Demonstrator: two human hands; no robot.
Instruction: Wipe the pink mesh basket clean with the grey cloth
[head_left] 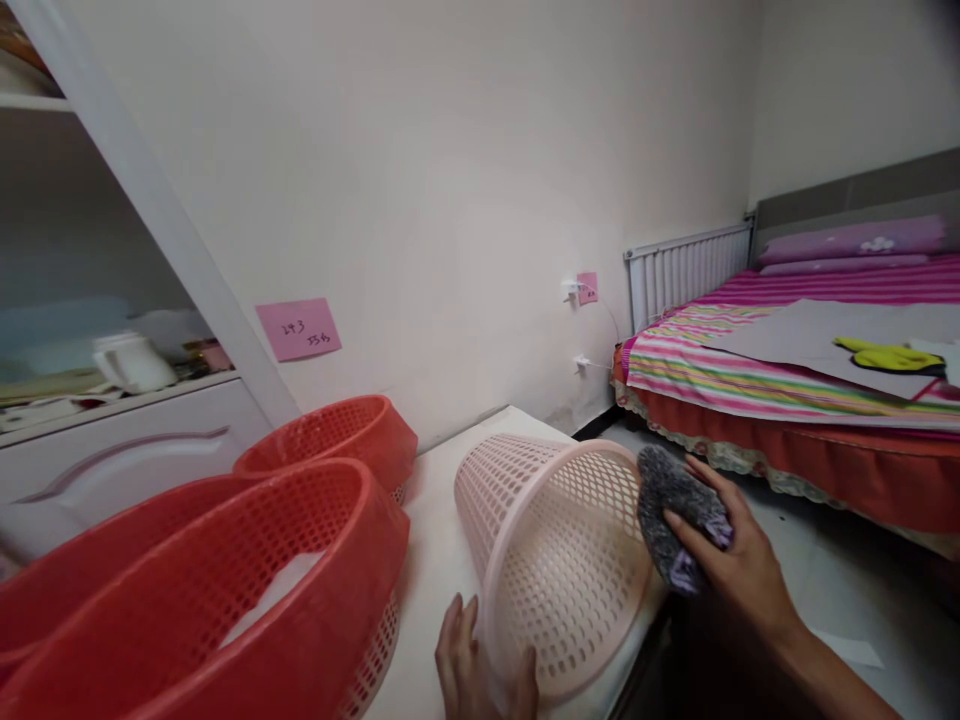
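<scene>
A pale pink mesh basket point(525, 500) lies on its side on a white table point(435, 560), its mouth turned toward me and to the right. My left hand point(480, 670) grips the basket's lower rim at the bottom of the view. My right hand point(739, 555) holds a grey and lilac cloth point(675, 510) pressed against the basket's right rim.
Three red mesh baskets point(225, 580) crowd the table's left side. A white cabinet point(112, 440) with a jug stands at left. A bed point(787, 380) with striped covers and a radiator point(686, 270) fill the right, with floor between bed and table.
</scene>
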